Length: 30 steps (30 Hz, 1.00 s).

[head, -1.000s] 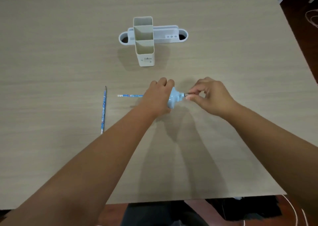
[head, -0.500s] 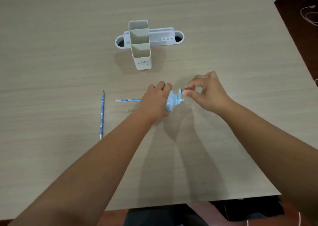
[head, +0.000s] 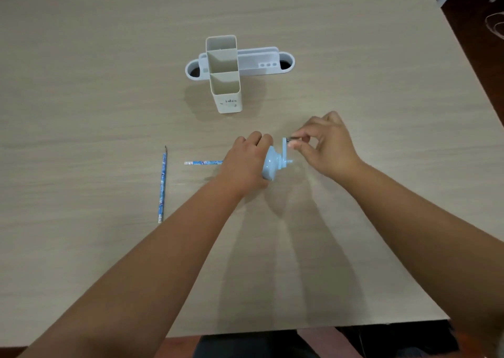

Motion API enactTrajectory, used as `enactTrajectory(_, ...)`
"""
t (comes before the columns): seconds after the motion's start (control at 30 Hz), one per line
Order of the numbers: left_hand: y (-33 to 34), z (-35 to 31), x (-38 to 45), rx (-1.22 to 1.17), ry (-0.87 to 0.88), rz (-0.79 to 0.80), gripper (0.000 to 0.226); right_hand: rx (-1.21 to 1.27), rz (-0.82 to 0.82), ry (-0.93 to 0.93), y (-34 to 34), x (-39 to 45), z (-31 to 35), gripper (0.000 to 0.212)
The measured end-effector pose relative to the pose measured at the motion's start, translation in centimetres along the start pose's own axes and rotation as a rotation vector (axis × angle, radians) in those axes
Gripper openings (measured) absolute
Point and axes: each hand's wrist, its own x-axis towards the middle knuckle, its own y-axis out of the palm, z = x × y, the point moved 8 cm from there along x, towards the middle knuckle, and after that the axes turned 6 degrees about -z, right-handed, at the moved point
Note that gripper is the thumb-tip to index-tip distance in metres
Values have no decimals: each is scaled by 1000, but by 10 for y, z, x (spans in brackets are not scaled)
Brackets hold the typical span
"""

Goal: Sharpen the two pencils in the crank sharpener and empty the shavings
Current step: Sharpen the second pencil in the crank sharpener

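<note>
A small light-blue crank sharpener [head: 270, 165] lies on its side on the table's middle. My left hand [head: 246, 161] is wrapped around its body and hides most of it. My right hand [head: 326, 146] pinches the knob of the crank handle [head: 285, 146], which points up and away. One blue patterned pencil [head: 203, 162] sticks out to the left of my left hand, its tip end hidden inside the sharpener. A second blue pencil [head: 162, 184] lies loose further left, its sharp point facing away from me.
A white desk organiser [head: 225, 74] with tall compartments and a low tray stands behind the sharpener. The wooden table [head: 81, 85] ends at a near edge by my body and at a right edge, with dark floor beyond.
The crank handle has swung from level with the sharpener's axis up to the far side, and my right hand has risen with it. My left hand and both pencils have stayed put.
</note>
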Motion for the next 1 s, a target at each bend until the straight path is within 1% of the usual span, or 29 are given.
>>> enactTrajectory(0.03,0,-1,1,3,6,3,66,-74,17,33,12,4,-7,19)
enactTrajectory(0.07,-1,-1,1,-2,-6,1,64,-140,80,41,27,1,-14,26)
enactTrajectory(0.1,-1,0,0,-15,-28,-9,62,-177,150,27,40,-9,-19,30)
enactTrajectory(0.13,-2,0,0,-28,-46,-26,62,-186,200,0,47,-23,-21,29)
enactTrajectory(0.17,-1,1,0,-34,-58,-41,61,-164,225,-31,45,-38,-18,25)
enactTrajectory(0.23,2,3,0,-37,-65,-53,61,-33,252,-91,26,-63,-1,20)
enactTrajectory(0.3,2,3,0,-32,-56,-56,62,101,217,-124,2,-57,15,16)
enactTrajectory(0.33,3,2,0,-27,-51,-52,63,133,151,-93,-7,-43,16,14)
enactTrajectory(0.4,3,1,0,-18,-33,-47,64,84,25,3,-7,-8,3,13)
enactTrajectory(0.43,3,1,0,-15,-25,-45,64,1,30,35,3,4,-6,14)
enactTrajectory(0.5,2,1,1,-22,-36,-39,63,-155,169,36,32,6,-18,16)
enactTrajectory(0.53,2,2,1,-35,-51,-34,63,-192,245,21,43,-4,-21,18)
enactTrajectory(0.57,2,2,1,-44,-63,-33,62,-202,289,-12,48,-18,-22,18)
enactTrajectory(0.6,2,2,1,-44,-66,-34,62,-183,300,-46,45,-33,-17,18)
enactTrajectory(0.67,4,2,0,-27,-62,-32,63,-63,321,-80,25,-57,0,18)
enactTrajectory(0.73,5,3,0,-15,-58,-27,65,72,275,-68,1,-50,13,13)
enactTrajectory(0.77,5,3,0,-17,-58,-25,67,87,220,-49,-8,-37,14,10)
enactTrajectory(0.83,4,3,-1,-22,-49,-29,66,49,110,-11,-9,-7,9,11)
enactTrajectory(0.87,4,3,-1,-28,-50,-30,65,2,93,10,-2,6,3,12)
enactTrajectory(0.9,4,3,-2,-37,-56,-31,64,-62,112,29,8,14,-4,13)
enactTrajectory(1.0,3,5,-2,-70,-80,-44,64,-239,322,36,43,2,-20,15)
